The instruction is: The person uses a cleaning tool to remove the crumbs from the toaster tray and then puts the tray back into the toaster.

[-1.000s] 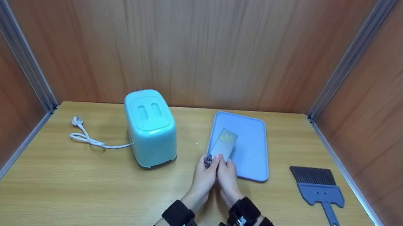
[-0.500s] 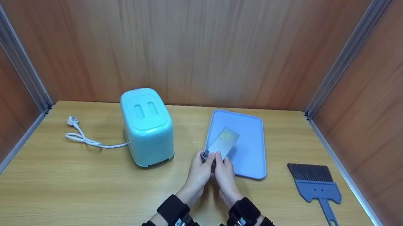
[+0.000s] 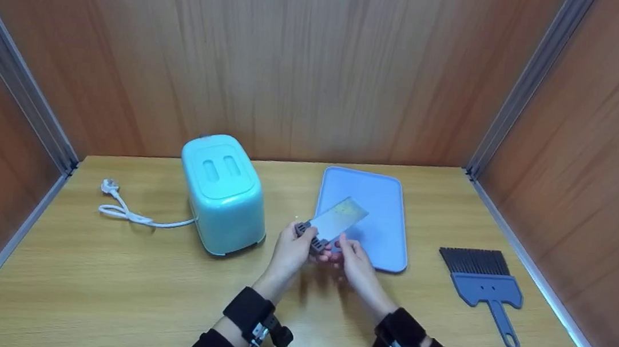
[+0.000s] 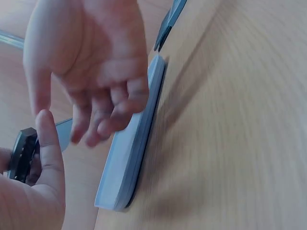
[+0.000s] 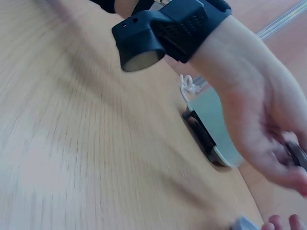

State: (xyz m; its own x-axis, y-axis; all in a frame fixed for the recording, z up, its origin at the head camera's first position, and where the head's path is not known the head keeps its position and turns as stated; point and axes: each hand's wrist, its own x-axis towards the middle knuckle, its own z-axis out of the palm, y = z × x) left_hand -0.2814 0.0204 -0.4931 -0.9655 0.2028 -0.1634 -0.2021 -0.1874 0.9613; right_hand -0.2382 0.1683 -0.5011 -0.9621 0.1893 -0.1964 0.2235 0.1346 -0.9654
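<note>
A flat metal crumb tray [image 3: 344, 216] with yellowish specks at its far end and a dark slotted grip is held above the blue tray [image 3: 386, 233]. My left hand [image 3: 288, 254] pinches the slotted grip, its thumb on top. My right hand [image 3: 360, 266] hovers just to the right, by the crumb tray's near edge. In the left wrist view that right hand [image 4: 96, 57] has loosely bent fingers and nothing in them. The right wrist view shows the left hand [image 5: 259, 110] on the dark grip, most of the plate being out of frame.
A turquoise toaster [image 3: 227, 193] with a closed lid stands at left. Its white cord [image 3: 135, 214] and plug lie beside it. On the right lies a blue brush [image 3: 486, 290] with dark bristles. Wood-grain panels [image 3: 298, 63] enclose the table.
Both hands were together under the crumb tray. Now the right hand has drawn away to the right, while the left hand has shifted left and turned the crumb tray clockwise.
</note>
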